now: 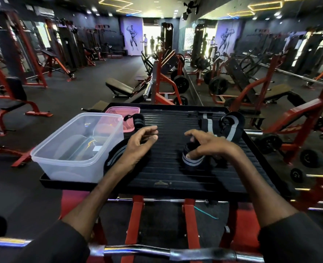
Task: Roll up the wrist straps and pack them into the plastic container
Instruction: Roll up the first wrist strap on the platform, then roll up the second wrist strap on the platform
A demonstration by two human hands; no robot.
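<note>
Wrist strap [192,161], rolled, stripes running nine to three, pinched in my right grip [208,144]; left grip [139,143] curled, contents unclear; plastic container [43,158] at nine o'clock.

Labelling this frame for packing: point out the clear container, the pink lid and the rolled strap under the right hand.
Clear rectangular plastic container [71,169]: head view, front wall.
Flat pink plastic lid [126,113]: head view, top face.
Rolled black grey-striped wrist strap [194,163]: head view, striped side.

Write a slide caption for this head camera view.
Right hand grips a rolled wrist strap on the black tray, clear plastic container standing at the tray's left.
</note>
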